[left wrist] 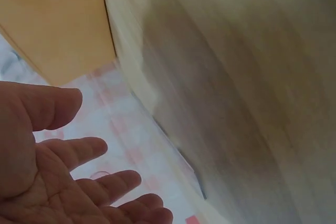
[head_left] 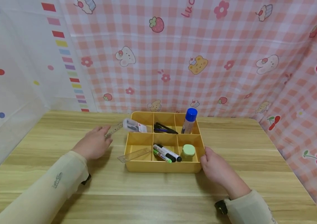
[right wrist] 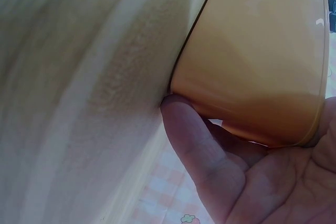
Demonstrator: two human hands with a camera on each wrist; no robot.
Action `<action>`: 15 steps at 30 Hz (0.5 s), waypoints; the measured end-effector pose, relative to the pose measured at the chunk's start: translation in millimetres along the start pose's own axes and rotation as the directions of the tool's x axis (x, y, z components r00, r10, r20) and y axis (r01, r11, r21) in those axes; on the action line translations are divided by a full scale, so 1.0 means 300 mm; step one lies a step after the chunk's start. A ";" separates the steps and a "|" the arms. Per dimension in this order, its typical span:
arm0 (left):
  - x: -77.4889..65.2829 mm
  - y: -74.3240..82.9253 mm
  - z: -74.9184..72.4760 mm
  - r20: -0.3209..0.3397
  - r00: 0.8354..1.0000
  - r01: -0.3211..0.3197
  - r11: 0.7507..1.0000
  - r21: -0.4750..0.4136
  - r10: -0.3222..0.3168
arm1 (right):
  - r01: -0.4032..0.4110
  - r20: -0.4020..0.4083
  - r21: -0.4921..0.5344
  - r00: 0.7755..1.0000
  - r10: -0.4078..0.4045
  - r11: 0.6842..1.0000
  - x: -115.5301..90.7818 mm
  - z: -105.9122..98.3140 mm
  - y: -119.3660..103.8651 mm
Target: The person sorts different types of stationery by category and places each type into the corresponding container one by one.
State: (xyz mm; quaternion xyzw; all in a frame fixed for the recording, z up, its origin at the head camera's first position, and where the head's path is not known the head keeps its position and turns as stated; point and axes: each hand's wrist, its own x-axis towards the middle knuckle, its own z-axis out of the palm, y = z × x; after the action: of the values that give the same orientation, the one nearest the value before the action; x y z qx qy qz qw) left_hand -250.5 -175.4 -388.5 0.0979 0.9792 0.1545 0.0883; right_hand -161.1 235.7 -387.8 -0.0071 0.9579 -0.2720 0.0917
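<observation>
A yellow organizer box (head_left: 164, 167) with several compartments stands on the table. My right hand (head_left: 217, 166) grips its right side; in the right wrist view the fingers (right wrist: 191, 137) curl against the lower corner. To the left of the box my left hand (head_left: 94, 143) hovers over the table, fingers spread loosely and nothing in them. Close by its fingertips lies a clear ruler (head_left: 114, 129), partly hidden; whether they touch it I cannot tell. Another clear straightedge (head_left: 134, 154) leans over the box's front left rim. A clear plastic case (head_left: 134, 125) tilts out of the back left compartment.
Black pens (head_left: 164, 128) lie in the back middle compartment, and a blue-capped glue stick (head_left: 189, 121) stands at back right. Markers (head_left: 165, 153) and a pale green rounded item (head_left: 188, 150) fill front compartments. A checkered cloth (head_left: 158, 62) hangs behind the wooden table (head_left: 147, 193).
</observation>
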 end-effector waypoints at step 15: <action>0.020 -0.026 0.010 0.117 0.992 0.036 0.998 0.043 -0.041 | -0.003 0.000 0.005 1.000 0.003 1.000 0.005 0.004 0.003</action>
State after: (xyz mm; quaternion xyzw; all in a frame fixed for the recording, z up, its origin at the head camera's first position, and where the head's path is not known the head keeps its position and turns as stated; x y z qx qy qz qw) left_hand -257.1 -180.5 -394.8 0.0897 0.9769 0.1266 0.1469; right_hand -162.3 235.8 -389.6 -0.0053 0.9573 -0.2740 0.0922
